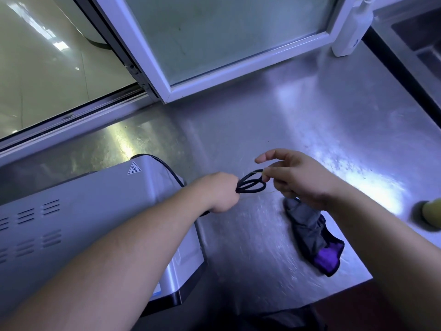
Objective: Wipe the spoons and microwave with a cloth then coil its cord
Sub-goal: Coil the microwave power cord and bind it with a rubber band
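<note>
The silver microwave [78,225] stands at the left on the steel counter [298,130], its vented top toward me. Its black cord [250,185] runs from the back corner and is bunched into small loops above the counter. My left hand [220,193] is closed around the base of the loops. My right hand [298,176] pinches the far end of the loops, where a thin yellowish band stretches from its fingers. A grey and purple cloth [312,232] lies crumpled on the counter below my right hand. No spoons are in view.
A white-framed glass sliding window [214,39] stands open behind the counter. A white bottle [350,32] stands at the back right beside a sink [420,37]. A yellow-green round object [432,211] sits at the right edge.
</note>
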